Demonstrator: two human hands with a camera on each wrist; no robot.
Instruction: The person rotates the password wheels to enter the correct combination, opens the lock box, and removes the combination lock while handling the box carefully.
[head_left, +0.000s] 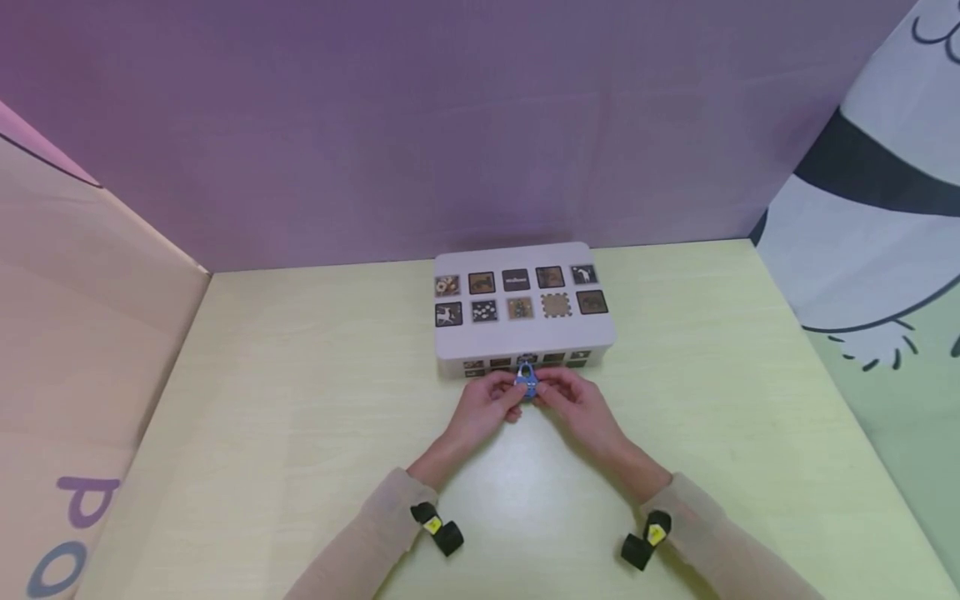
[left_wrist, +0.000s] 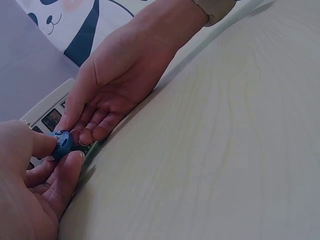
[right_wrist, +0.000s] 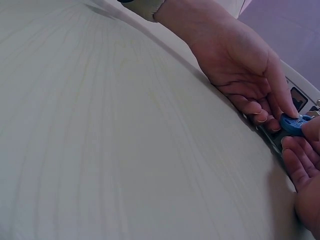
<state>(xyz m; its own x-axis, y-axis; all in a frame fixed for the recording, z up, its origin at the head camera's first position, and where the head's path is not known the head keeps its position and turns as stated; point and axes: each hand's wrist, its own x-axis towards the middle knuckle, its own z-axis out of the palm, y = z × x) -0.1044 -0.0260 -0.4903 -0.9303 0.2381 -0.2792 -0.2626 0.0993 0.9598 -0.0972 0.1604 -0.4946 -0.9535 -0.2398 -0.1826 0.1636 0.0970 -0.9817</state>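
In the head view, the left hand (head_left: 480, 412) and right hand (head_left: 591, 417), both hands grasping, together pinch a small blue padlock (head_left: 528, 385). It is at the front side of a white rectangular box (head_left: 525, 335) printed with small square pictures; whether the two touch cannot be told. The box stands on the desk (head_left: 322, 392) near the purple backdrop (head_left: 487, 142).

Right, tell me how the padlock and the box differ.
The padlock is blue; the box is white with printed squares. The padlock is small; the box is far larger. The padlock is held between the left grip and right grip; the box rests on the table. Both have rounded edges.
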